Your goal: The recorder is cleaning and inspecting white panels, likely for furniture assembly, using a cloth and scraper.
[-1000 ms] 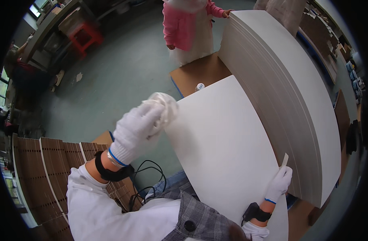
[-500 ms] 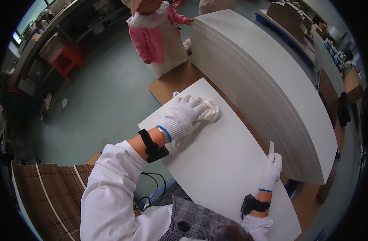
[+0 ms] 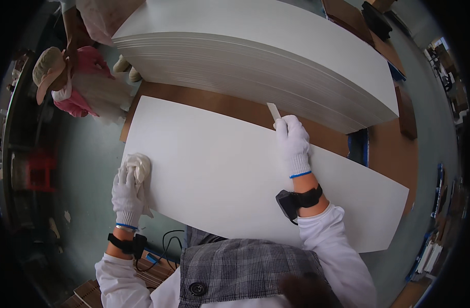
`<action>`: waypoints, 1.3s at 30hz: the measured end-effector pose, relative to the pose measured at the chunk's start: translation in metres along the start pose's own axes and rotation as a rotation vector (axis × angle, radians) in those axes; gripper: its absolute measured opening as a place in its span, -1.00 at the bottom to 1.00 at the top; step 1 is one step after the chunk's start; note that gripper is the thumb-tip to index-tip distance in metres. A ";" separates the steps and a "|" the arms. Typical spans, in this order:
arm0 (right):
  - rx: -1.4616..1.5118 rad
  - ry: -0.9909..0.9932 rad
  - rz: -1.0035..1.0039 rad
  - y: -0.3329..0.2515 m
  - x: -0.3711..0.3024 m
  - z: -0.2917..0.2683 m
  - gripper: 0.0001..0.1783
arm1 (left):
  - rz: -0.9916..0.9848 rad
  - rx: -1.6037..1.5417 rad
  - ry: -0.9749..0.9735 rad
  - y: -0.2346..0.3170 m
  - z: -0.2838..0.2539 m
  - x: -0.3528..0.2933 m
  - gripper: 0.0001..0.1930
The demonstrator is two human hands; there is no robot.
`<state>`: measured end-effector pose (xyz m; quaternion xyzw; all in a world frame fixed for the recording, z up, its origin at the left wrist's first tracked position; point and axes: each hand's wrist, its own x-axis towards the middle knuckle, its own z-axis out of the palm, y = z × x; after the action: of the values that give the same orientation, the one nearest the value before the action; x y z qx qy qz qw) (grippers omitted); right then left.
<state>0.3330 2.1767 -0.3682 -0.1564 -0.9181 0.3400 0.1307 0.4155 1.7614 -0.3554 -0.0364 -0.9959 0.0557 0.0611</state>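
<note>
A large white panel lies flat in front of me. At its left end my left hand, in a white knit glove, is closed on a crumpled white cloth and presses it against the panel's edge. Part of the cloth hangs below that edge. My right hand, gloved the same way, is over the panel's far side. Its fingers are wrapped round a flat pale strip with a slanted end, whose lower part the fist hides.
Behind the panel stands a tall stack of white boards on brown sheeting. A person in a pink jacket and a hat is at the far left, beside another person. A red stool and dark cables are also on the left.
My left hand has brought the cloth to the panel's left end. The right hand, still gripping the strip, is now by the far edge. My view has turned to the right.
</note>
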 end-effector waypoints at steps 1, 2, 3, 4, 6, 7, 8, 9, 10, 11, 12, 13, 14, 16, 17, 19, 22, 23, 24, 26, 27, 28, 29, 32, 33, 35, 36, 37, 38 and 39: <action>0.033 -0.010 -0.022 0.002 0.000 0.001 -0.67 | 0.015 0.065 -0.007 0.006 -0.006 -0.011 -0.52; 0.061 -0.016 -0.045 0.004 -0.001 -0.001 -0.67 | 0.029 0.062 -0.001 0.016 -0.017 -0.015 -0.52; 0.077 -0.006 -0.044 0.006 -0.001 -0.002 -0.69 | 0.069 0.007 -0.186 0.031 -0.032 -0.019 -0.52; 0.083 -0.002 -0.042 0.005 -0.003 -0.001 -0.69 | 0.101 -0.042 -0.375 0.044 -0.048 -0.022 -0.51; 0.160 0.008 -0.026 0.000 -0.004 -0.005 -0.70 | 0.257 -0.333 -0.436 0.075 -0.076 -0.021 -0.56; 0.165 0.011 -0.033 0.000 -0.003 -0.007 -0.70 | 0.253 -0.330 -0.427 0.090 -0.080 -0.019 -0.56; 0.190 0.008 -0.037 0.001 -0.003 -0.006 -0.70 | 0.348 -0.433 -0.314 0.103 -0.084 -0.015 -0.51; 0.213 0.007 -0.042 0.000 -0.002 -0.004 -0.70 | 0.445 -0.534 -0.197 0.115 -0.088 -0.009 -0.46; 0.220 0.007 -0.056 0.000 -0.002 -0.003 -0.70 | 0.504 -0.554 -0.122 0.130 -0.093 0.001 -0.44; 0.259 0.009 -0.037 0.003 -0.002 -0.002 -0.70 | 0.571 -0.576 -0.049 0.146 -0.097 0.013 -0.42; 0.301 0.011 -0.025 0.002 -0.001 -0.002 -0.69 | 0.651 -0.602 -0.033 0.162 -0.091 0.023 -0.40; 0.307 0.015 -0.040 0.001 -0.002 0.001 -0.69 | 0.730 -0.624 -0.015 0.177 -0.080 0.030 -0.39; 0.379 0.007 0.001 0.001 -0.002 0.005 -0.69 | 0.725 -0.617 0.000 0.191 -0.070 0.035 -0.39; 0.448 0.002 0.032 0.003 -0.002 0.007 -0.69 | 0.923 -0.349 0.085 0.212 -0.052 0.046 -0.41; 0.496 -0.014 0.073 0.007 -0.002 0.009 -0.69 | 0.917 -0.344 0.092 0.211 -0.047 0.056 -0.41; 0.604 -0.030 0.109 0.002 -0.002 0.008 -0.68 | 0.763 -0.306 -0.022 0.203 -0.043 0.085 -0.41; 0.574 -0.053 0.113 0.009 0.000 0.007 -0.69 | 0.356 -0.207 -0.201 0.166 -0.050 0.126 -0.37; 0.576 -0.059 0.117 0.007 0.000 0.007 -0.69 | 0.313 -0.225 -0.133 0.156 -0.045 0.125 -0.38; 0.624 -0.056 0.113 0.005 0.000 0.008 -0.70 | 0.268 -0.242 -0.066 0.151 -0.041 0.121 -0.39; 0.674 -0.064 0.123 0.001 0.001 0.007 -0.70 | 0.298 -0.103 -0.098 0.165 -0.040 0.104 -0.46; 0.711 -0.069 0.145 -0.004 0.003 0.003 -0.71 | 0.419 -0.077 -0.017 0.178 -0.037 0.086 -0.50; 0.742 -0.059 0.170 -0.002 0.004 -0.002 -0.71 | 0.543 -0.147 0.040 0.199 -0.040 0.069 -0.51; 0.798 -0.042 0.176 0.003 0.005 -0.004 -0.73 | 0.647 -0.168 0.007 0.222 -0.052 0.054 -0.51; 0.931 -0.073 0.235 -0.004 0.008 -0.007 -0.75 | 0.759 -0.354 0.020 0.233 -0.059 0.030 -0.44; 0.952 -0.073 0.258 -0.004 0.008 -0.012 -0.78 | 0.813 -0.464 -0.072 0.233 -0.065 0.029 -0.41; 1.027 -0.098 0.278 -0.011 0.004 -0.021 -0.78 | 0.813 -0.707 -0.083 0.225 -0.074 0.029 -0.46; 1.091 -0.107 0.307 -0.016 0.001 -0.029 -0.79 | 0.820 -0.705 -0.076 0.217 -0.072 0.031 -0.46; 1.092 -0.099 0.300 -0.022 -0.002 -0.033 -0.79 | 0.624 -0.906 -0.033 0.209 -0.068 0.035 -0.52; 1.118 -0.136 0.268 -0.032 -0.007 -0.036 -0.79 | 0.417 -1.101 0.009 0.202 -0.067 0.038 -0.57; 1.140 -0.170 0.240 -0.040 -0.012 -0.040 -0.78 | 0.425 -1.105 0.011 0.197 -0.069 0.043 -0.57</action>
<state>0.3501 2.1664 -0.3139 -0.1363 -0.5737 0.8036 0.0808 0.3949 1.9672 -0.3055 -0.2619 -0.8479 -0.4602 0.0257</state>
